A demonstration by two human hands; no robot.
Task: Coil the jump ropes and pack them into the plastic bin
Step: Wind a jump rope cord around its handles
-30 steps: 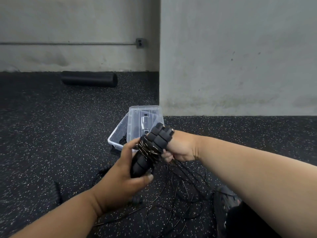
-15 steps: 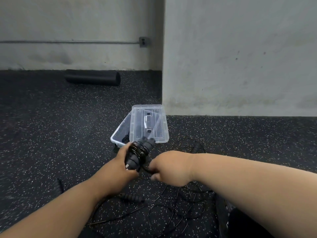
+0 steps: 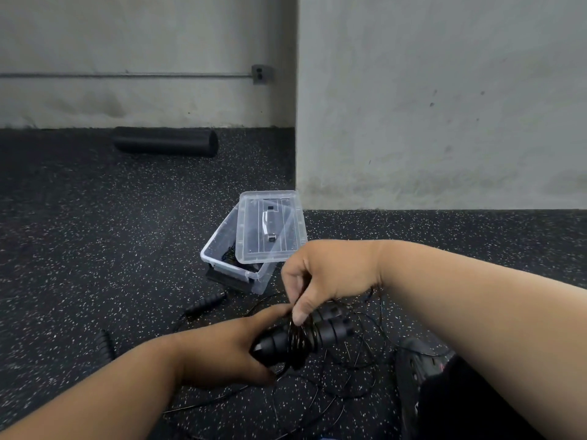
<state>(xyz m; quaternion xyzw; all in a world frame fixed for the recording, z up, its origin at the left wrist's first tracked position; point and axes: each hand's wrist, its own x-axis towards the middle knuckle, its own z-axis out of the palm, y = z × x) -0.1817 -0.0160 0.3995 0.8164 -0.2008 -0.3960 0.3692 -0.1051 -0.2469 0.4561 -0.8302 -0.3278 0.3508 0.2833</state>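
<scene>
Left hand [image 3: 222, 354] grips the paired handles [image 3: 305, 336] to anchor the coil; right hand [image 3: 324, 274] pinches the cable [image 3: 297, 315] (fingers curled) for wrapping; plastic bin [image 3: 235, 268] sits beyond, lid [image 3: 270, 227] ajar.

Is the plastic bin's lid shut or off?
Off: the clear lid lies skewed and tilted across the plastic bin, leaving the bin's left side open.

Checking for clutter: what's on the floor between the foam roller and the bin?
Nothing: the head view shows bare speckled floor between the roller and the bin.
</scene>
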